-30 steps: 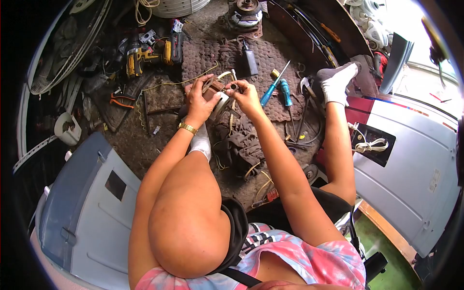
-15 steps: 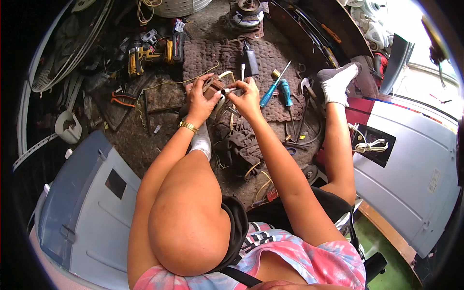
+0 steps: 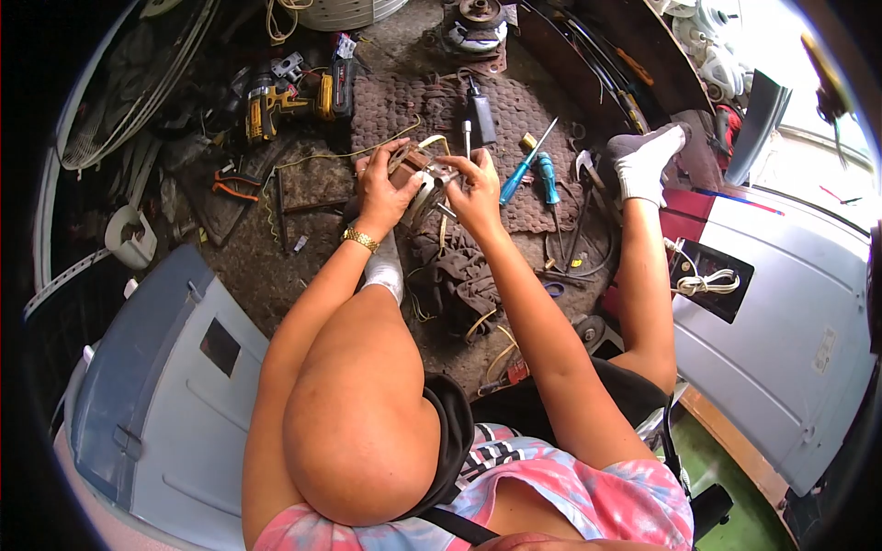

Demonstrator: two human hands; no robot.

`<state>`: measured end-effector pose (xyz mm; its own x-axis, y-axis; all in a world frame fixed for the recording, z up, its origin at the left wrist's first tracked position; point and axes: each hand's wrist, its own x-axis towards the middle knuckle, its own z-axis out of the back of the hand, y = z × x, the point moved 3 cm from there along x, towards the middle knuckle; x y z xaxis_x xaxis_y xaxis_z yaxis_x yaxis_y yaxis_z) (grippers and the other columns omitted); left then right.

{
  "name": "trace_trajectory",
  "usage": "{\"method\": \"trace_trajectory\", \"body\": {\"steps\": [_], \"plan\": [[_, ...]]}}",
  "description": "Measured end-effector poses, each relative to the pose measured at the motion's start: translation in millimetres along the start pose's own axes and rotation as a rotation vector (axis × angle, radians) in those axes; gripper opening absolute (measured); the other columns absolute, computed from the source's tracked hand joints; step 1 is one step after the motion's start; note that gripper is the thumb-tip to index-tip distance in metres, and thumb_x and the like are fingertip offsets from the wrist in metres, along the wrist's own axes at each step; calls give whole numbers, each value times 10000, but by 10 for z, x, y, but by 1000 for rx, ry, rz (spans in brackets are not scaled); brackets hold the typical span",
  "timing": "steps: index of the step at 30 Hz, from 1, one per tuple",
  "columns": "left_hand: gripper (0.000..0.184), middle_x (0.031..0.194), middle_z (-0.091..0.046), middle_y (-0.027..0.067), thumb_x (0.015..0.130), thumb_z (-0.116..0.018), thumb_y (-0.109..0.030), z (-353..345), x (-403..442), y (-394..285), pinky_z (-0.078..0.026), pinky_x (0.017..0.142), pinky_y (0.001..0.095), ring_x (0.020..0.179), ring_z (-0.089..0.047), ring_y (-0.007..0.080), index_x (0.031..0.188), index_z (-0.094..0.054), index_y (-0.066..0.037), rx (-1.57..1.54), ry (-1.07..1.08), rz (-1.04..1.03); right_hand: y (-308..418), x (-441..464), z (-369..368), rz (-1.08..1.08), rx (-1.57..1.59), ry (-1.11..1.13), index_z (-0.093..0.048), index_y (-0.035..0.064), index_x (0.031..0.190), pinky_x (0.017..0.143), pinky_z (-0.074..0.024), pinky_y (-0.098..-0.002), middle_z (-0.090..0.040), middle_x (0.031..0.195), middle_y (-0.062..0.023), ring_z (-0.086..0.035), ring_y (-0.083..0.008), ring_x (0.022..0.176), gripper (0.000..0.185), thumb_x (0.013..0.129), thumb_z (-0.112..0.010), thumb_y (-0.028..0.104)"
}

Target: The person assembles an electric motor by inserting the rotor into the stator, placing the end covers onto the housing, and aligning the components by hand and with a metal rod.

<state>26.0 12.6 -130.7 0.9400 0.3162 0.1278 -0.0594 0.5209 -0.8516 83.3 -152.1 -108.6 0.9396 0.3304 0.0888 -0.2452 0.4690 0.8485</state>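
Note:
Between my hands is a brown, block-shaped motor part with a pale wire looping from its top. My left hand wraps round its left side, thumb across the front. On its right side my right hand has its fingers closed round a thin metal tool, whose shaft sticks up above the knuckles. The fingertips of that hand touch small metal parts at the motor, too small to tell apart. A dark crumpled cloth lies on the floor below.
A woven mat bears a black bottle. Right of my hands lie a blue screwdriver and a teal-handled one. Yellow drill and orange-handled pliers lie left. Grey panels stand at both sides.
The metal tool has turned more upright in my right hand, whose fingers have shifted at the motor's right side. My left hand keeps its hold. The view has shifted slightly.

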Motion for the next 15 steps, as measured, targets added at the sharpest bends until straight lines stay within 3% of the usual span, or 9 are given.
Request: {"method": "trace_trajectory", "body": {"steps": [3,7,11,15], "plan": [[578,1229,-594,109,769,-754,-284,0,-1,11,-373,1013,426,1139,-485,315,1263,-531,-83,18,-21,-8,-14,-67,17,14,-51,69,-730,136,973,783,-458,-395,-514,890,-128,-550,-316,891,299,698,-632,73],[587,1228,-592,121,774,-751,-316,16,9,-3,-373,1012,429,1139,-487,315,1268,-533,-86,14,-15,-12,-5,-86,53,0,26,-6,-730,146,994,771,-457,-399,-500,875,-126,-548,-311,881,309,713,-632,64],[595,1226,-591,126,773,-753,-324,2,-2,14,-374,1013,429,1142,-488,313,1272,-532,-86,14,-10,-7,8,-102,66,93,-129,95,-718,144,1035,732,-471,-396,-494,869,-135,-556,-327,835,355,713,-607,48],[587,1213,-589,135,773,-751,-288,23,33,55,-372,1018,428,1150,-481,316,1278,-529,-85,-8,-31,2,59,-79,126,119,-19,86,-709,154,1067,719,-471,-418,-483,859,-144,-551,-337,822,400,700,-585,53]]}}
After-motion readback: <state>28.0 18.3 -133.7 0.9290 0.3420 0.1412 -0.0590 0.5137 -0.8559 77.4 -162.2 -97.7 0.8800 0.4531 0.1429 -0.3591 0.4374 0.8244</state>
